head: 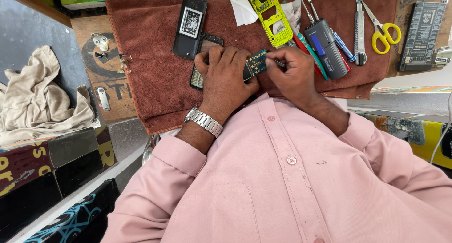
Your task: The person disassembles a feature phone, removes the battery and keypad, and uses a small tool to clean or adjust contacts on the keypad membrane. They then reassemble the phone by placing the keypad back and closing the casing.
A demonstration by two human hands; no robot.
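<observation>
On the brown towel (155,87), left hand (226,78) fingers grip a circuit board (256,64); right hand (294,71) pinches a thin tool (279,63) against it.

most of the green circuit board (256,64) is hidden under the left hand (225,76). only the tip of the thin tool (280,63) is seen past the right hand (293,71). the grey phone (200,64) is half covered. the black box (422,33) is cut off by the edge.

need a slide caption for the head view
Left hand steadies a green circuit board on a brown towel while the right hand works it with a thin tool.
</observation>
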